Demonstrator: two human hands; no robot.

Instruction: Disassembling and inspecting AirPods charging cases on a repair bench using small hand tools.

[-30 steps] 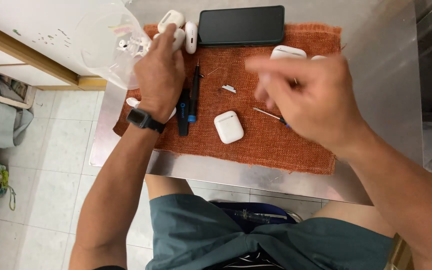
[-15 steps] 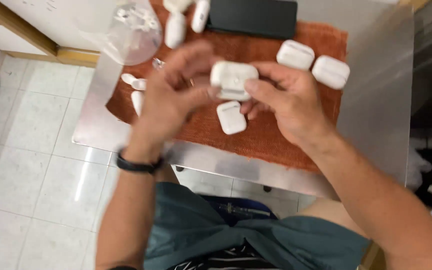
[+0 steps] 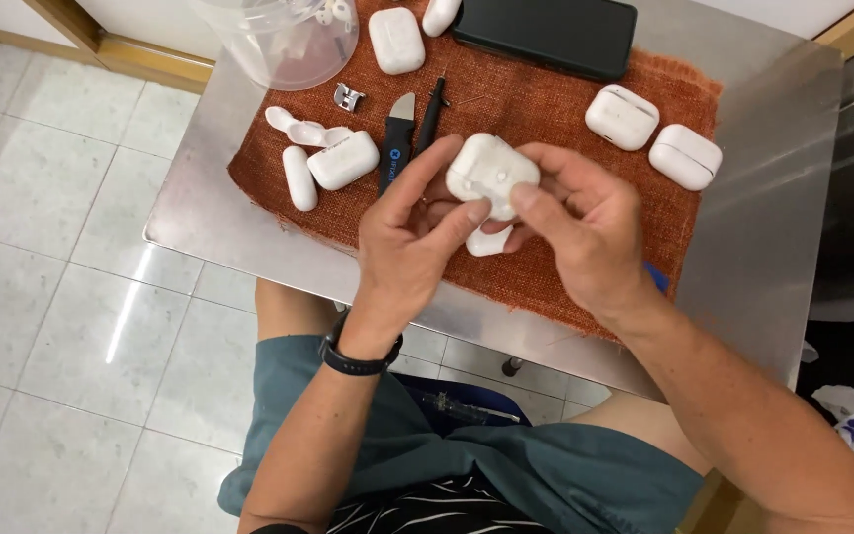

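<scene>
A white earbud case (image 3: 491,173) is gripped between both my hands above an orange woven mat (image 3: 565,267). My left hand (image 3: 409,242), with a black watch at the wrist, pinches it from the left with thumb and fingers. My right hand (image 3: 585,232) grips it from the right. Another white case (image 3: 489,240) lies on the mat just under my hands, partly hidden. A black pry tool (image 3: 397,143) and a thin black pick (image 3: 430,111) lie just left of the held case.
More white cases (image 3: 623,116) (image 3: 685,156) (image 3: 395,40) (image 3: 343,160) and loose shell parts (image 3: 299,178) lie on the mat. A dark phone (image 3: 546,35) lies at the back, beside a clear plastic tub (image 3: 279,44). The metal table (image 3: 773,198) stands over a tiled floor.
A second ago my left hand was at the tub and my right hand hovered over the mat. Both hands then came together on a white case and have turned it. The view has shifted.
</scene>
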